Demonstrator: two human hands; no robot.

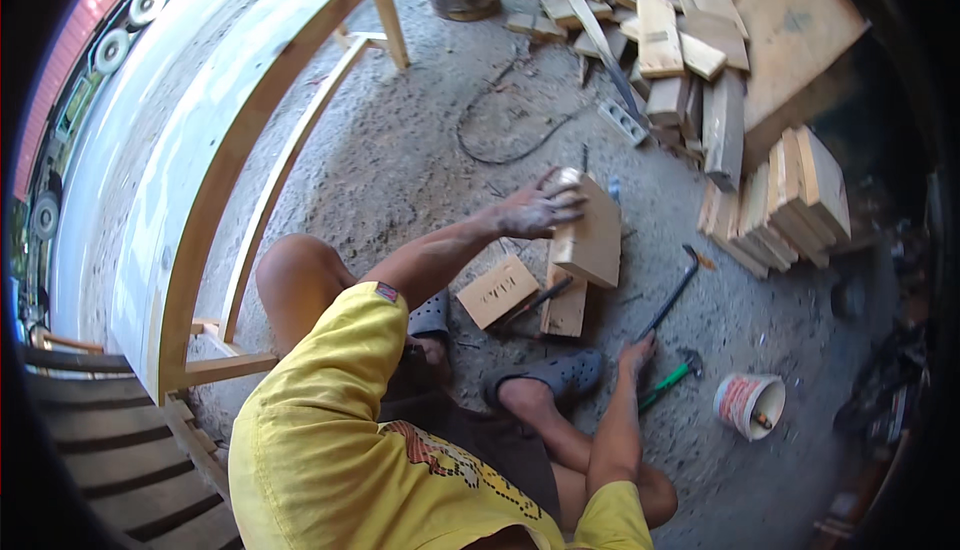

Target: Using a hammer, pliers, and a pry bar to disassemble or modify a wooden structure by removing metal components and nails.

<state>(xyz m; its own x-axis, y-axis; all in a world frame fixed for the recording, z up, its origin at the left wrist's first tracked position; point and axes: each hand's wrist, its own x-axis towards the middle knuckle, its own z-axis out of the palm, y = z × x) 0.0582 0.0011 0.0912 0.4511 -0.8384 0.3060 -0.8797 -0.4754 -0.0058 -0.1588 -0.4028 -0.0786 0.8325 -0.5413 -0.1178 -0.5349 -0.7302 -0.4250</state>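
My left hand point(540, 210) grips the upper edge of a thick wooden block point(590, 240), which is tilted up. Beneath it, another wooden piece point(565, 308) lies on the ground. Beside that piece is a block with dark markings point(497, 291), and a dark metal bar point(540, 296) lies against them. Closed around a black pry bar point(668, 300) with a hooked end, my right hand point(636, 350) is low on the right. A hammer with a green handle point(668, 382) lies just beyond that hand.
A white bucket point(735, 400) stands at the right. Stacked boards point(775, 205) and a heap of wood offcuts point(660, 40) fill the far right, near a power strip point(622, 122). A cable point(480, 155) loops on the ground. A long wooden table point(215, 145) stands at the left.
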